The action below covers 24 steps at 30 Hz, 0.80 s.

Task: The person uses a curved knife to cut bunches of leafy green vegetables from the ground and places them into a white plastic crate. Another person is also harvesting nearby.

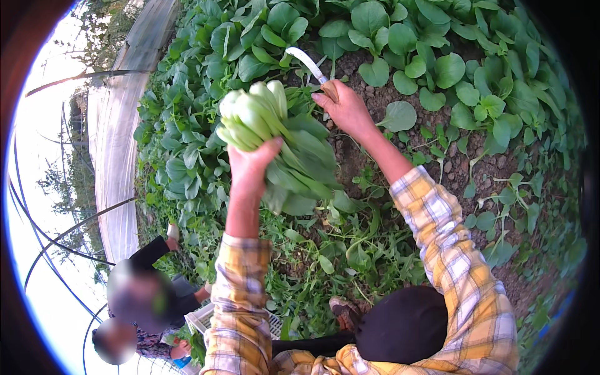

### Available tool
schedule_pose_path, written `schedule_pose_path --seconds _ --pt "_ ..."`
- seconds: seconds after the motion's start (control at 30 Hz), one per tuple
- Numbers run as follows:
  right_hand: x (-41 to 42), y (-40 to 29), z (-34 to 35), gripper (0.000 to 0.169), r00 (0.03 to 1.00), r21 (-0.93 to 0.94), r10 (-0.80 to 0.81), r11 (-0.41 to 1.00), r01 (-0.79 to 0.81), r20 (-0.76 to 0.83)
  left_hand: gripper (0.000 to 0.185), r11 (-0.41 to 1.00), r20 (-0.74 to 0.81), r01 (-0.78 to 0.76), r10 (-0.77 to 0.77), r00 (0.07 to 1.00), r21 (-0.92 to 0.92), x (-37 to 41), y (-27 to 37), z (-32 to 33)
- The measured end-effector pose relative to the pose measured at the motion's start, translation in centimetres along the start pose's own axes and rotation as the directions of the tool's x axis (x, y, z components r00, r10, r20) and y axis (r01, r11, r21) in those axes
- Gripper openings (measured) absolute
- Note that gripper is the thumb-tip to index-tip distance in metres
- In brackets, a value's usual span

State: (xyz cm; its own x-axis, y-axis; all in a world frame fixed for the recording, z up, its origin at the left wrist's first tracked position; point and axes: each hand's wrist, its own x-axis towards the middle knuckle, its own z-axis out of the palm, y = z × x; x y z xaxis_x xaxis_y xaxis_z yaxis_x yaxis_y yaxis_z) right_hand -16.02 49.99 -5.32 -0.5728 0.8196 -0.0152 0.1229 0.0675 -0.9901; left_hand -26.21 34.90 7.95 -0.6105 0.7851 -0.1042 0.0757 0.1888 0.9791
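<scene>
My left hand (pixel 255 157) is closed around a bunch of leafy greens (pixel 300 161) with thick pale stems, like bok choy. The stem ends point up and left, while the leaves hang to the right over my wrist's far side. To the right of the bunch, my right hand (pixel 344 105) grips the wooden handle of a curved knife (pixel 307 63). Its pale blade points up and left, apart from the bunch, above bare soil and low leaves.
Leafy green plants (pixel 403 37) grow across the bed ahead. Loose leaves lie on the soil (pixel 450 164) at right. Co-workers (pixel 145 295) are at lower left, near a white plastic crate (pixel 204 318). Plastic sheeting (pixel 115 164) and thin hoops edge the left side. My shoe (pixel 344 311) stands among weeds.
</scene>
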Motion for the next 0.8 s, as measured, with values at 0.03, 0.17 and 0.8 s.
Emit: schedule_pose_path --seconds 0.03,0.17,0.8 --pt "0.6 -0.5 0.1 0.04 0.978 -0.064 0.169 0.985 -0.162 0.123 0.052 1.0 0.001 -0.024 0.024 1.0 0.003 2.3 0.8 -1.3" --pt "-0.3 3.1 2.6 0.036 0.943 -0.42 0.242 0.898 -0.129 0.228 0.041 0.982 0.128 0.005 -0.029 0.991 0.187 10.9 2.6 -2.6" --pt "3.8 6.4 4.6 0.035 0.961 -0.471 0.143 0.882 -0.016 0.235 0.07 0.663 0.427 -0.037 -0.438 0.791 0.748 12.4 -7.9 -5.8"
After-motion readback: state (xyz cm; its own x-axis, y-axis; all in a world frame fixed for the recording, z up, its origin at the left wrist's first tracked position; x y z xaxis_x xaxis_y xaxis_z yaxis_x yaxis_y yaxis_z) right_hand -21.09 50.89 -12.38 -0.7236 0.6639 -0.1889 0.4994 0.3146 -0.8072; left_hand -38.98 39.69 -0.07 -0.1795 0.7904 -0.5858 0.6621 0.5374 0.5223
